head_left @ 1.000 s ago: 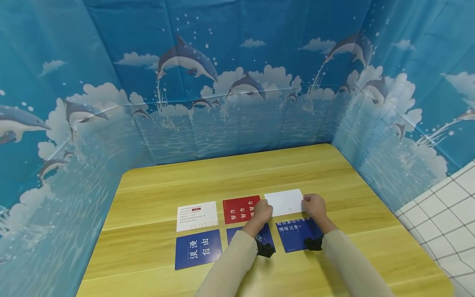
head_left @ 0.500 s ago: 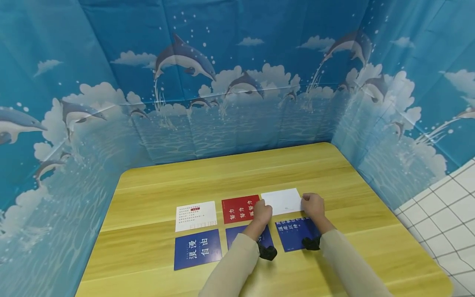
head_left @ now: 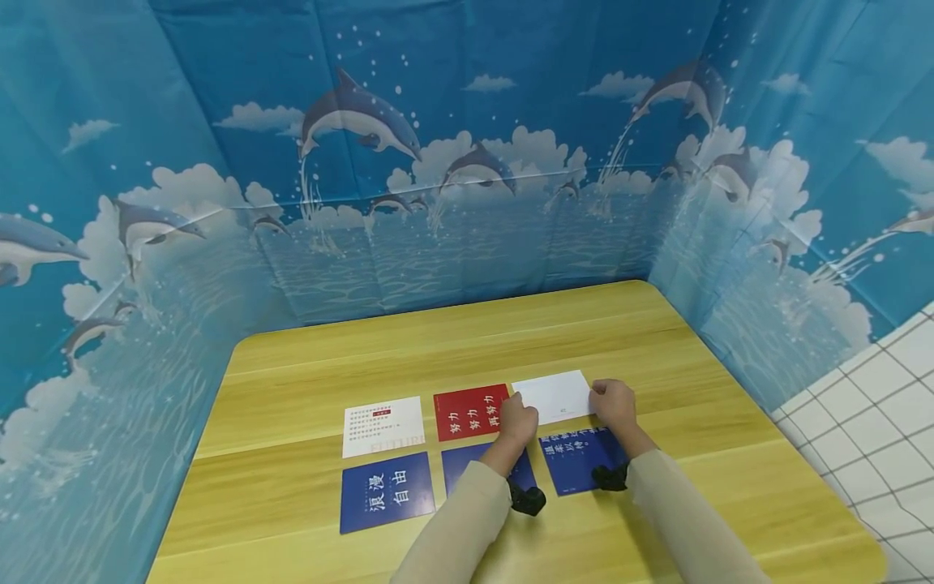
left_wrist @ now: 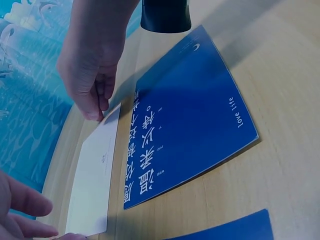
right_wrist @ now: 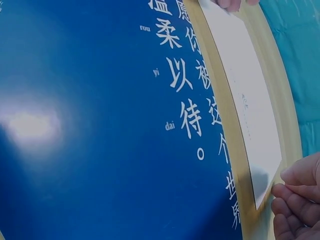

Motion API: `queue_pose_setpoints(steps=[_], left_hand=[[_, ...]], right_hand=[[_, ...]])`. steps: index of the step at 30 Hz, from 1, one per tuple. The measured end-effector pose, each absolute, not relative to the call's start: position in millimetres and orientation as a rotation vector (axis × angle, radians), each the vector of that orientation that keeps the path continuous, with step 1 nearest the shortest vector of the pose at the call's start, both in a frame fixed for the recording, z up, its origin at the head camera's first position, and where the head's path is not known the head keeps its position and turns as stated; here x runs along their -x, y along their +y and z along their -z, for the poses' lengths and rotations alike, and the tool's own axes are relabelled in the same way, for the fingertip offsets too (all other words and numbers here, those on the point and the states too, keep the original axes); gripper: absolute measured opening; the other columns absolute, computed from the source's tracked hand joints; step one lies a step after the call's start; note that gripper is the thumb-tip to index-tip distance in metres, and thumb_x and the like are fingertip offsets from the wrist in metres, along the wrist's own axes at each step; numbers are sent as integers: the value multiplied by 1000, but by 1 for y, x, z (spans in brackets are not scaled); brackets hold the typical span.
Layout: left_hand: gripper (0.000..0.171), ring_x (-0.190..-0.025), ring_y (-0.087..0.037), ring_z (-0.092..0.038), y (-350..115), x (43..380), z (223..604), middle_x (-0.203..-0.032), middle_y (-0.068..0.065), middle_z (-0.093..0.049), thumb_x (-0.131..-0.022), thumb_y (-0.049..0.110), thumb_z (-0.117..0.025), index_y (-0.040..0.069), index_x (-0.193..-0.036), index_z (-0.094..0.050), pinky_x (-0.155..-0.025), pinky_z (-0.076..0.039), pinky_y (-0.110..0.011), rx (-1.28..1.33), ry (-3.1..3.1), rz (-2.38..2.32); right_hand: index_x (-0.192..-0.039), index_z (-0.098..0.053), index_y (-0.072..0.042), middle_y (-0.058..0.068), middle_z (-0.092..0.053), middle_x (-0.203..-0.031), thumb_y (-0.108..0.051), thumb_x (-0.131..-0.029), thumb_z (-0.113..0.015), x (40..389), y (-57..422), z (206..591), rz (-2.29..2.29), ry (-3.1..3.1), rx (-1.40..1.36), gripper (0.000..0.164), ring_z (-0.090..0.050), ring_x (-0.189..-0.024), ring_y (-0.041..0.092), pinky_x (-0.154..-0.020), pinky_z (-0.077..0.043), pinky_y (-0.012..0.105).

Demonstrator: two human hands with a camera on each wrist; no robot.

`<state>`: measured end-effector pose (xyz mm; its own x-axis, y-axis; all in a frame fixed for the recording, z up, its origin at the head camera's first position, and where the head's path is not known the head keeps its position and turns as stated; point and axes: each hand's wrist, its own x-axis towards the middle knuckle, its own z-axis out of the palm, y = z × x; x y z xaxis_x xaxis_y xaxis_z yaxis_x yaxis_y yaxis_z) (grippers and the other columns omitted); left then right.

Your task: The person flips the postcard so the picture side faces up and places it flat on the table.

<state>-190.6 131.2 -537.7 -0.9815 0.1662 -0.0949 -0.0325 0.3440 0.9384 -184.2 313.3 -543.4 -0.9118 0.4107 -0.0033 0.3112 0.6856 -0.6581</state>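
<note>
A white card (head_left: 556,396) with a small line of print lies at the right end of the back row, between my two hands. My left hand (head_left: 519,423) pinches its left end, overlapping the right side of a red card (head_left: 467,414) in the head view. At the other end my right hand (head_left: 614,404) pinches the card's edge between thumb and forefinger, as the right wrist view shows at the corner (right_wrist: 277,167). Just in front of the white card lies a blue card (left_wrist: 195,110) with white characters, partly under my right wrist in the head view.
Left of the red card is a white printed card (head_left: 383,427). In the front row lie a blue card (head_left: 387,493) and another blue card (head_left: 460,464), partly hidden by my left forearm. The wooden table (head_left: 292,381) meets a dolphin-print curtain (head_left: 474,243) behind.
Both hands and the white card have shifted slightly left, narrowing the gap to the red card. The other cards keep their places; the head view has shifted a little.
</note>
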Motion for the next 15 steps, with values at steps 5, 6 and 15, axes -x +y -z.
queue_pose_setpoints(steps=[5, 6, 15], left_hand=[[48, -123, -35, -39, 137, 215, 590, -130, -24, -45, -84, 6, -43, -12, -129, -43, -94, -39, -40, -199, 2472, -1745], [48, -123, -35, -39, 138, 216, 590, -130, -24, -45, -84, 6, -42, -12, -129, -43, -95, -38, -41, -180, 2460, -1738], [44, -112, -36, -48, 146, 223, 604, -121, -23, -52, -83, 9, -43, -11, -122, -50, -85, -45, -41, -118, 2544, -1698]], right_hand=[[-111, -58, 14, 29, -57, -112, -4, -87, -50, 185, 313, 541, -1016, -2764, 594, 32, -56, -98, 39, -76, -47, 46], [-111, -59, 14, 29, -57, -111, -4, -86, -50, 185, 313, 540, -1015, -2765, 591, 31, -56, -97, 39, -76, -47, 46], [-106, -61, 15, 30, -59, -105, -3, -85, -51, 186, 309, 536, -1052, -2757, 577, 29, -58, -89, 37, -74, -48, 46]])
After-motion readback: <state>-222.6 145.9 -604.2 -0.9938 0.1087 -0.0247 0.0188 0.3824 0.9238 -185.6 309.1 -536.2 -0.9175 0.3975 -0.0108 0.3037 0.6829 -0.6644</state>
